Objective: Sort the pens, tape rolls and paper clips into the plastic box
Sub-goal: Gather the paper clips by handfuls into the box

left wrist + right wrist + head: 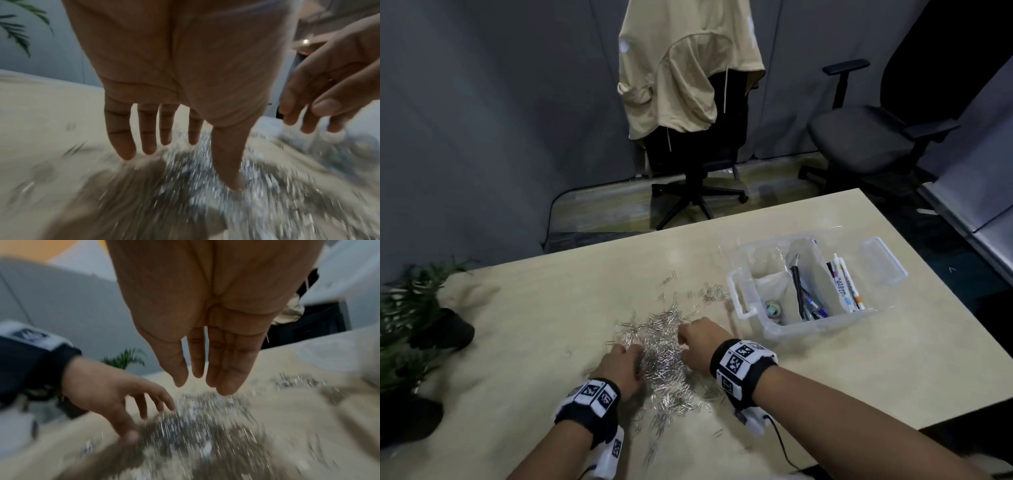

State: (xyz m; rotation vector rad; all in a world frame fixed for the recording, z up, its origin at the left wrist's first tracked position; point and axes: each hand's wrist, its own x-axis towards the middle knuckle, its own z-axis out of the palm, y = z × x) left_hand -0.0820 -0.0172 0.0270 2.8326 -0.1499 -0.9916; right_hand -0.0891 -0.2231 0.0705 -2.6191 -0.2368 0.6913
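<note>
A big heap of silver paper clips [666,359] lies on the pale table in front of me. My left hand [619,366] sits at the heap's left side and my right hand [698,342] at its right side. In the wrist views both hands show straight, spread fingers [144,138] [224,369] pointing down at the blurred clips [195,186] [195,426], holding nothing. The clear plastic box [750,310] stands to the right, with several pens [842,284] in one compartment and a tape roll [774,308] in another.
Loose clips [709,293] are scattered between the heap and the box. Potted plants [421,308] stand at the table's left edge. Beyond the table are an office chair draped with a beige garment [681,68] and a second chair [866,130].
</note>
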